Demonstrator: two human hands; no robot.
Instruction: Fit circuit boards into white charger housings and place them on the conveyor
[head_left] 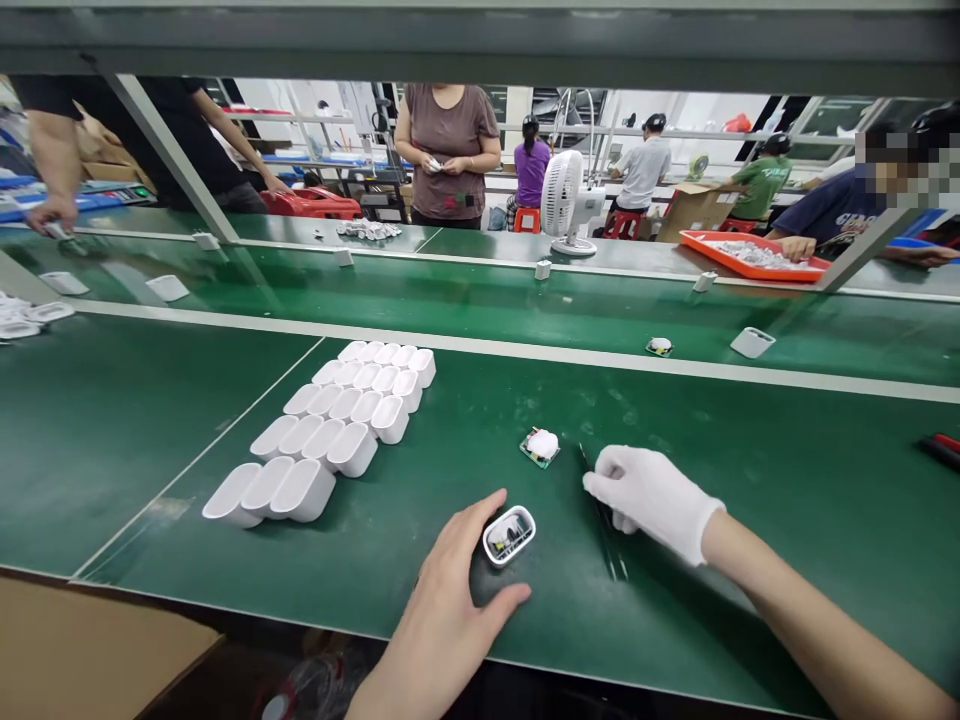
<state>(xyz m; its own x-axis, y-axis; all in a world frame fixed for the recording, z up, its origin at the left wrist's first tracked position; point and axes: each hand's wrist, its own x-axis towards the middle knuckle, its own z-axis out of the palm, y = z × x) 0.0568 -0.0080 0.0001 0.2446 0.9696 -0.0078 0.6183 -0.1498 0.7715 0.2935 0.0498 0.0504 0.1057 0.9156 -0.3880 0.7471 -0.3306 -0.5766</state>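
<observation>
My bare left hand (457,590) lies around a white oval housing (509,537), thumb and fingers spread apart; a circuit board with parts shows inside the housing. My right hand (649,497), in a white glove, pinches dark tweezers (606,530) against the green bench. Between and beyond my hands rests a small circuit board (541,446) with a white blob on top. Several rows of white housings (304,490), open side up, stand at the left.
Across the green bench (450,600) runs a belt (450,300) carrying a board (660,346) and a white piece (753,342). Beyond are a fan (564,200), an orange tray (754,256) and several people. A cardboard box (90,645) sits at lower left; a red-black tool (943,448) lies far right.
</observation>
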